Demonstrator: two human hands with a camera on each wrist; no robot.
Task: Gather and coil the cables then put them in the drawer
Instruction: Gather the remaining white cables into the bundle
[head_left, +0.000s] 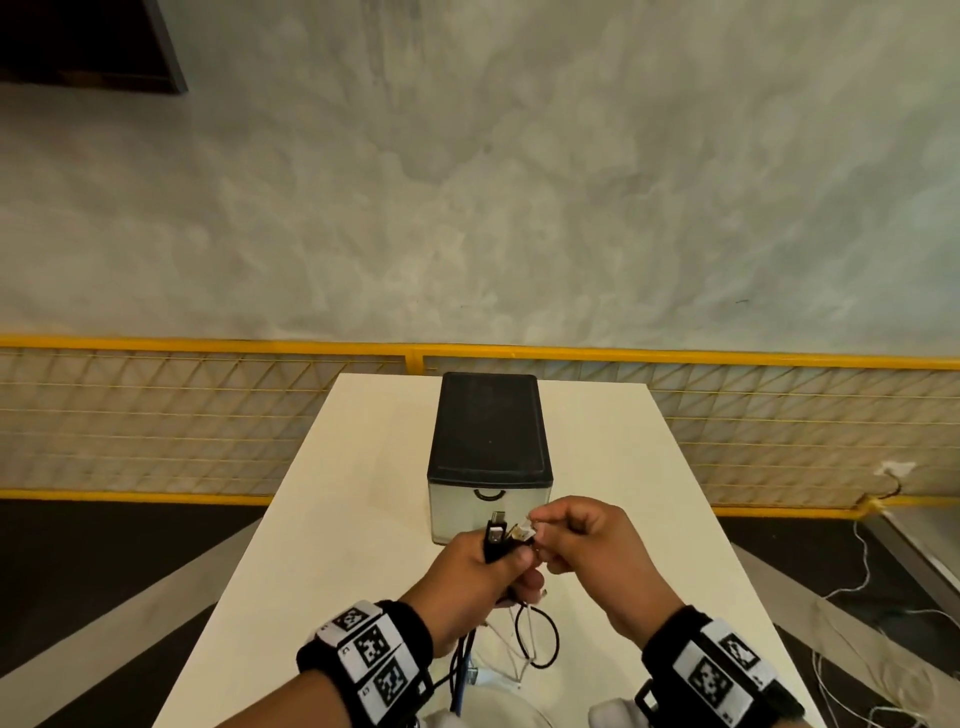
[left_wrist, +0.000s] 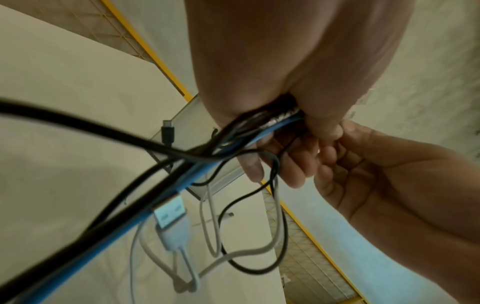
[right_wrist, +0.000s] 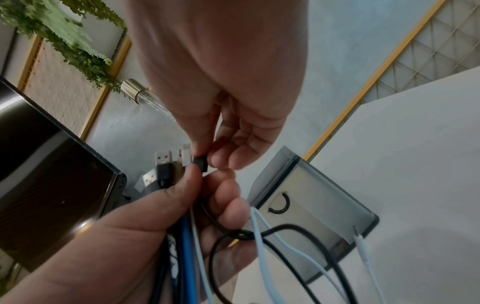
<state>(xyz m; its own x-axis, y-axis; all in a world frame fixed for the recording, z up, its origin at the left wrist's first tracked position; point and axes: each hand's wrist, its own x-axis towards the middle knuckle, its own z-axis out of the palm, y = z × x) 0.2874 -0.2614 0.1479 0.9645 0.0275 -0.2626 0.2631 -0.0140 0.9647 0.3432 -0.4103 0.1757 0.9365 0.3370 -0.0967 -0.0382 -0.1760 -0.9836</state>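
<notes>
Nearest us, loose lengths of the cables (head_left: 524, 644) hang from our left hand (head_left: 467, 577) and trail in loops onto the near edge of the counter (head_left: 322, 519): black, white and blue strands, not yet wound. The left hand is closed round the bunch, with several plugs (head_left: 496, 530) sticking up out of the fist. Just beside it, touching, our right hand (head_left: 587, 540) pinches one small black plug (right_wrist: 201, 163) between thumb and fingertip at the top of the bunch, apparently lining the ends up with the rest.

Farther back, near the middle of the counter, stands the drawer (head_left: 485, 512), a small unit with a dark top and a clear front; its handle shows and it looks closed.

We judge the gathering as largely done, since no cable lies apart from the bunch in these views. The coiling remains ahead, then opening the drawer and laying the bundle inside.
</notes>
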